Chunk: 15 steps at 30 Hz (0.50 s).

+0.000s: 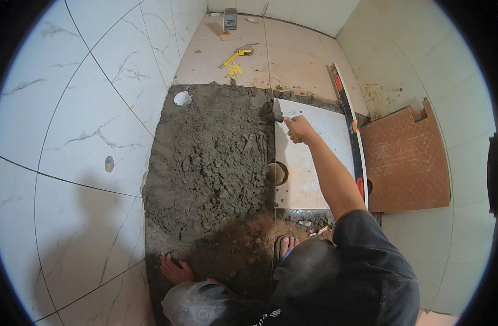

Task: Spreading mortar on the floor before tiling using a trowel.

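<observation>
So — right hand holds trowel at tile corner.

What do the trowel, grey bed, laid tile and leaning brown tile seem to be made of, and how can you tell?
Trowel: probably metal, from its thin grey blade; finish unclear under smears.
Grey bed: probably damp cement mortar, matt and lumpy.
Laid tile: likely ceramic or porcelain, smooth-looking, with a flat pale face and straight edges.
Leaning brown tile: perhaps unglazed fired clay, dull, with a grid texture.

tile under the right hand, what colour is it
The tile is off-white with dirty smudges, best seen in the head view.
</observation>
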### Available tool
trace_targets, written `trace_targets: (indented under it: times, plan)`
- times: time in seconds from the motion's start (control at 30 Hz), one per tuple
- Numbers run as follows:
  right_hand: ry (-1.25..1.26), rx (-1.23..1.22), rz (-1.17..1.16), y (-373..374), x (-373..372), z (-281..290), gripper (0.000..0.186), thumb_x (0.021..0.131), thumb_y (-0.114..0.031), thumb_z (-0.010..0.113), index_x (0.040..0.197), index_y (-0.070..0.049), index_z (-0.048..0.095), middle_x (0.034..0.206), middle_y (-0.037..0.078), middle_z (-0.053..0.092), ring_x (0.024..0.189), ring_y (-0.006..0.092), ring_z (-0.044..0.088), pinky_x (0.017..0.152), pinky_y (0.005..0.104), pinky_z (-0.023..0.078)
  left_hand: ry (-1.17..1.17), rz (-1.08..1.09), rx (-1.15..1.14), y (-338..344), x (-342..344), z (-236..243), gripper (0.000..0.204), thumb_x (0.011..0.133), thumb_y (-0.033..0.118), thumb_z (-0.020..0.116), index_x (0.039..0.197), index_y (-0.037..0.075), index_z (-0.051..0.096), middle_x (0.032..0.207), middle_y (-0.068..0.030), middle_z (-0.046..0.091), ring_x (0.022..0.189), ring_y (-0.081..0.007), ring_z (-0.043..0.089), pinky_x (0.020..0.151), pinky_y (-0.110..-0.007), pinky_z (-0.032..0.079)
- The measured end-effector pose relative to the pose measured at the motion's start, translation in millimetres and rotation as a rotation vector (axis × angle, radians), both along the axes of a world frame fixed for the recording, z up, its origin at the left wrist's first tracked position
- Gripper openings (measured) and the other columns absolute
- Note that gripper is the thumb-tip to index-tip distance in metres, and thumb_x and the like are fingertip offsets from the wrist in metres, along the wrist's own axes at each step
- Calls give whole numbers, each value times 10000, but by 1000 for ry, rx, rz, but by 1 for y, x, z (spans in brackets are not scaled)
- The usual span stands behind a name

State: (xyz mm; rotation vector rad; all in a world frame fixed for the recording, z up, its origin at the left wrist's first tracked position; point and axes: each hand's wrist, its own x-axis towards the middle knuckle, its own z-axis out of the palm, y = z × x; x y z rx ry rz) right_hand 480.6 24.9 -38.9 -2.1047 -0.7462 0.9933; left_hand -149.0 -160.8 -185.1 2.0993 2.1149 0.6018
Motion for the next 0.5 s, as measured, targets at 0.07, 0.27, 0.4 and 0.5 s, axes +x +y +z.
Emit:
trace_targets:
  times: [0.07, 0.27, 0.4, 0.5]
  plan:
    - [-110, -99, 68, 3, -2, -7, 457, 991, -368, 611, 839, 61, 649, 640, 130, 617, 471, 221, 578, 412, 377, 460, 11, -8, 6, -2, -2, -1, 557, 805, 104, 611, 1346, 40, 499, 1515, -179, 453, 1392, -385, 427, 1158, -583, 293]
    - [-155, -204, 553, 0, -86, 93, 420, 972, -364, 642, 918, 53, 656, 630, 104, 599, 508, 203, 593, 439, 356, 484, 19, -6, -15, -1, 1, 10, 555, 809, 117, 607, 1348, 30, 505, 1517, -181, 449, 1397, -392, 419, 1164, -590, 286]
    - [-122, 223, 467, 9, -123, 189, 363, 1001, -351, 632, 1067, 3, 587, 716, 65, 618, 542, 130, 585, 456, 305, 469, 19, 25, -22, -4, -3, 7, 555, 814, 128, 611, 1349, 31, 505, 1523, -164, 447, 1402, -398, 410, 1181, -594, 272]
    - [-27, 537, 421, 1, -149, 227, 289, 1015, -299, 612, 1031, -13, 582, 765, 57, 643, 561, 121, 591, 486, 291, 475, 51, 31, -41, -1, 2, 15, 551, 816, 132, 614, 1349, 40, 509, 1531, -150, 443, 1408, -402, 402, 1188, -593, 269]
